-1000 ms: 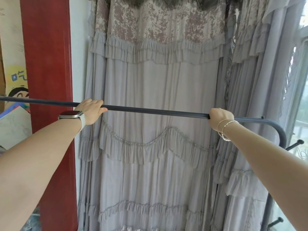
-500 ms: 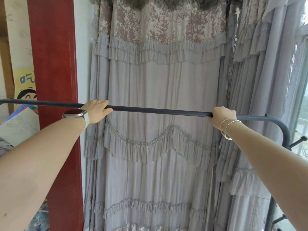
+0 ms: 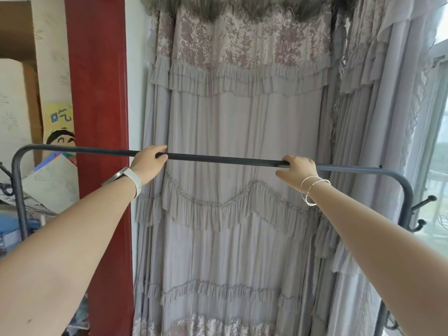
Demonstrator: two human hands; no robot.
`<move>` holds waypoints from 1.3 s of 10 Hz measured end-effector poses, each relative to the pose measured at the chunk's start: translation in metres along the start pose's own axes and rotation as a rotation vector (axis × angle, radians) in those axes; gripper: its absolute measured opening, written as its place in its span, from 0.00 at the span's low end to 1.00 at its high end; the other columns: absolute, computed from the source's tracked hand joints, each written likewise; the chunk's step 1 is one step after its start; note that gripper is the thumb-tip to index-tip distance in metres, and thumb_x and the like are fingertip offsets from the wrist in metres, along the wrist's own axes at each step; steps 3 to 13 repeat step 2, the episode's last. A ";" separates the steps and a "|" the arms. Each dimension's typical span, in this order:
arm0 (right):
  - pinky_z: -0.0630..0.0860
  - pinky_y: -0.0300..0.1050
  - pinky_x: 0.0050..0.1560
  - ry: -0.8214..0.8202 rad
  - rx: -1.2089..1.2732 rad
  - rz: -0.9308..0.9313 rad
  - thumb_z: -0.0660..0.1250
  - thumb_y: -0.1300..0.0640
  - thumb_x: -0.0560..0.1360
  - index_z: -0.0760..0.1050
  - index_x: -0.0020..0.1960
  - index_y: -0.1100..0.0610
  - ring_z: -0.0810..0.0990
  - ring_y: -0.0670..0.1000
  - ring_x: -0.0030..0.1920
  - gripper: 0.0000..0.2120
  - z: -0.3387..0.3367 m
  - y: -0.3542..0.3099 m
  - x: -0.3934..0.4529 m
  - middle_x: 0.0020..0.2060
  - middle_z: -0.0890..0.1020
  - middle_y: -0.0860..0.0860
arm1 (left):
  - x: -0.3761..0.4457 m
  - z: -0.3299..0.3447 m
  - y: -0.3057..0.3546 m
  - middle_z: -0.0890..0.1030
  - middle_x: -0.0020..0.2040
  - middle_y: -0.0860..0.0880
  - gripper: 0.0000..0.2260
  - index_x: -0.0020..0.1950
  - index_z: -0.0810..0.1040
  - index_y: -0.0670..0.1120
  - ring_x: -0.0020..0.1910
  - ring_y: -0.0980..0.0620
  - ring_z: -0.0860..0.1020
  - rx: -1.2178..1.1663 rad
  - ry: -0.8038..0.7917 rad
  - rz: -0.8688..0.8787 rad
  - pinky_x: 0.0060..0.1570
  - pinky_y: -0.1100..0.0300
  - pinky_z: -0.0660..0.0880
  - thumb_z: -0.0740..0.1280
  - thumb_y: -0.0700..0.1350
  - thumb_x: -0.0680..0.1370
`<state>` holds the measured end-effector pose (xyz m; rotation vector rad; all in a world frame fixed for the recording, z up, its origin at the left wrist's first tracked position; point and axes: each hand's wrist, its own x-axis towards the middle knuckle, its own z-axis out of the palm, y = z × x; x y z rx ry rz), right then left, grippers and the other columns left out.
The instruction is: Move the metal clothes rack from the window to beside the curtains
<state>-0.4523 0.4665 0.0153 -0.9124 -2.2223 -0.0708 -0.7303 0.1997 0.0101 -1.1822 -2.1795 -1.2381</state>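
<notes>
Both hands wrap the metal clothes rack [image 3: 218,160] top bar — left hand [image 3: 148,163], right hand [image 3: 298,169], spread apart for balance — rack sits right in front of the curtains [image 3: 242,117].

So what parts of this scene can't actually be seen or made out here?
- Feet of the clothes rack: head view, cut off by the bottom edge and hidden behind the forearms.
- Fingers of the right hand: curled over the bar, hidden by the hand's back.
- Window: only a sliver shows, the rest lies behind the curtains and past the right edge.
- Pile of things at lower left: crowded and cut off, too unclear to name.
</notes>
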 end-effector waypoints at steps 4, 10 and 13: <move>0.67 0.39 0.52 0.200 1.030 0.435 0.60 0.51 0.73 0.75 0.62 0.51 0.75 0.50 0.56 0.19 -0.009 -0.025 -0.042 0.56 0.79 0.48 | -0.016 -0.019 -0.005 0.75 0.66 0.48 0.18 0.68 0.71 0.49 0.60 0.52 0.71 -0.230 -0.109 -0.024 0.55 0.59 0.63 0.58 0.51 0.79; 0.67 0.39 0.52 0.200 1.030 0.435 0.60 0.51 0.73 0.75 0.62 0.51 0.75 0.50 0.56 0.19 -0.009 -0.025 -0.042 0.56 0.79 0.48 | -0.016 -0.019 -0.005 0.75 0.66 0.48 0.18 0.68 0.71 0.49 0.60 0.52 0.71 -0.230 -0.109 -0.024 0.55 0.59 0.63 0.58 0.51 0.79; 0.67 0.39 0.52 0.200 1.030 0.435 0.60 0.51 0.73 0.75 0.62 0.51 0.75 0.50 0.56 0.19 -0.009 -0.025 -0.042 0.56 0.79 0.48 | -0.016 -0.019 -0.005 0.75 0.66 0.48 0.18 0.68 0.71 0.49 0.60 0.52 0.71 -0.230 -0.109 -0.024 0.55 0.59 0.63 0.58 0.51 0.79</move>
